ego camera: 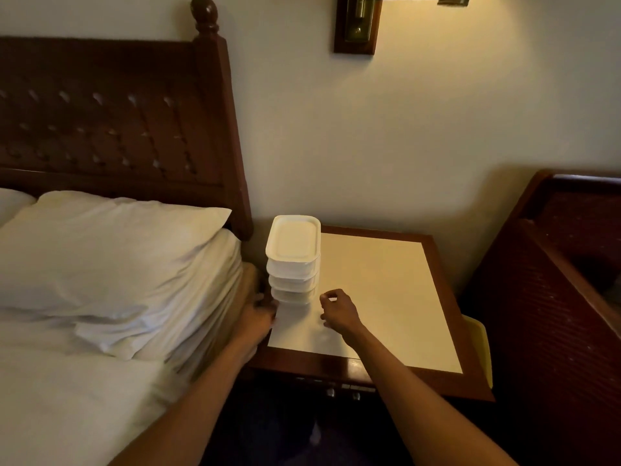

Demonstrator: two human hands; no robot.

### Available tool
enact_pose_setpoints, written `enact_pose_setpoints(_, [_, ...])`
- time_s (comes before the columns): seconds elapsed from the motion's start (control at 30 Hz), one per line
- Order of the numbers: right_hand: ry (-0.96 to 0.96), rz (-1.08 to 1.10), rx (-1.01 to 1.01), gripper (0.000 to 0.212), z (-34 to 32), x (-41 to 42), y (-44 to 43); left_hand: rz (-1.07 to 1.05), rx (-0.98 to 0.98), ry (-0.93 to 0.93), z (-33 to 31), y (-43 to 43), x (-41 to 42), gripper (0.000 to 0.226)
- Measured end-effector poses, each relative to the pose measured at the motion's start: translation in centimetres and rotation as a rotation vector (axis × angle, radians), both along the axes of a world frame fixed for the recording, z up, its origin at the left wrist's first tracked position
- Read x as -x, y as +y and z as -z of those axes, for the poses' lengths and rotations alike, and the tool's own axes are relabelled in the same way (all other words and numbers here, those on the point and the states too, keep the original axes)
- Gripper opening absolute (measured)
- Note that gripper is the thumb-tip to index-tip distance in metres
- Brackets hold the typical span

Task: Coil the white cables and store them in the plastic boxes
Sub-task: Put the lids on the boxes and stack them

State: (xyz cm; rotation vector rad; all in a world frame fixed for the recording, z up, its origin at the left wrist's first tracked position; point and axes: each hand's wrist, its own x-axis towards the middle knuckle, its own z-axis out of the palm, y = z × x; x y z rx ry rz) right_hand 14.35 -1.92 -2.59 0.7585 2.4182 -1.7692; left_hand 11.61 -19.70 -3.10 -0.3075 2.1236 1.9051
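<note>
A bed (84, 297) is seen at the left, and beside it a nightstand (386, 297) on which a stack of four lidded plastic boxes (293, 260) stands at the back left corner; no cables can be seen. The boxes are judged light, stiff and a little slippery, so the stack should be taken low at both short sides, or the top lid lifted by its rim. The left hand (257, 314) is blurred at the table edge, so its state cannot be told, and the right hand (337, 309) is held empty, loosely curled, just beside the lowest box.
</note>
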Motion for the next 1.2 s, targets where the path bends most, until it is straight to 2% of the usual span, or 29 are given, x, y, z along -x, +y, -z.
enact_pose_setpoints(0.13, [0.052, 0.028, 0.048, 0.013, 0.5, 0.2, -0.8, -0.063, -0.101, -0.001, 0.5, 2.5, 0.0, 0.018])
enact_pose_setpoints(0.33, [0.035, 0.047, -0.007, 0.016, 1.2, 0.9, -1.2, -0.223, -0.157, -0.083, 2.6, 3.5, 0.8, 0.038])
enact_pose_setpoints(0.53, [0.036, 0.006, 0.098, 0.017, 1.5, 0.8, -1.2, -0.129, -0.031, 0.015, 2.0, 3.0, 2.2, 0.032])
enact_pose_setpoints(0.67, [0.021, 0.017, 0.149, 0.027, 1.4, 1.1, -0.2, -0.057, -0.090, -0.087, 0.4, 2.9, 3.6, 0.031])
enact_pose_setpoints(0.8, [0.027, 0.087, 0.111, 0.032, 1.0, 2.0, 1.5, 0.059, -0.066, -0.161, -0.7, 2.8, 5.7, 0.038])
enact_pose_setpoints(0.9, [0.020, 0.122, 0.021, 0.041, 1.1, 3.1, 2.4, 0.072, -0.039, -0.100, -0.7, 2.6, 6.8, 0.038])
enact_pose_setpoints(1.0, [0.052, 0.134, -0.024, 0.046, 1.1, 3.5, 2.5, 0.021, -0.116, -0.037, -0.4, 2.5, 6.5, 0.040])
enact_pose_setpoints(1.2, [0.078, 0.171, 0.012, 0.049, 1.8, 3.1, 2.1, 0.041, -0.283, -0.052, 0.4, 2.8, 3.9, 0.043])
